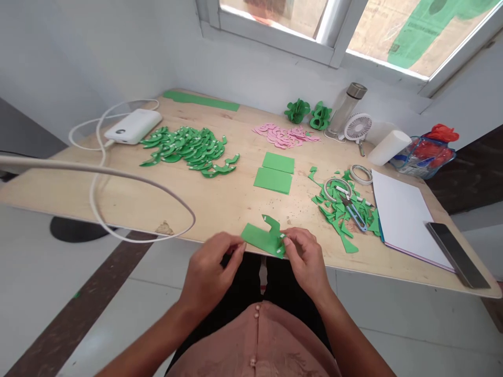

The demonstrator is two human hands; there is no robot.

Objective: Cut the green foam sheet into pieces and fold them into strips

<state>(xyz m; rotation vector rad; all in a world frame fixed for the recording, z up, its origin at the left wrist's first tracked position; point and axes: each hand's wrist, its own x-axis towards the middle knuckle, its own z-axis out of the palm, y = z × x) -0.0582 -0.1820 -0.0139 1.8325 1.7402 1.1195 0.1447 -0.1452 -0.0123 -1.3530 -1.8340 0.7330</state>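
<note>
At the near table edge lies a green paper rectangle (256,237). My left hand (210,272) pinches its left corner between thumb and forefinger. On the right end of this rectangle sits a curved green paper cut-out (272,224) with small white patches on it. The fingers of my right hand (309,266) are closed on the right side of this cut-out, and the fingertips partly hide it. Just beyond are two stacks of green paper rectangles (273,180). Green paper scraps (328,212) lie to the right, with blue-handled thread snips (356,213) on them.
Curved green cut-outs (184,146) are heaped at left, beside a white power bank (133,126) whose cable (94,191) loops over the near edge. Pink cut-outs (283,136) lie farther back. Tape rolls (360,175), white paper (408,214) and a phone (458,255) are at right.
</note>
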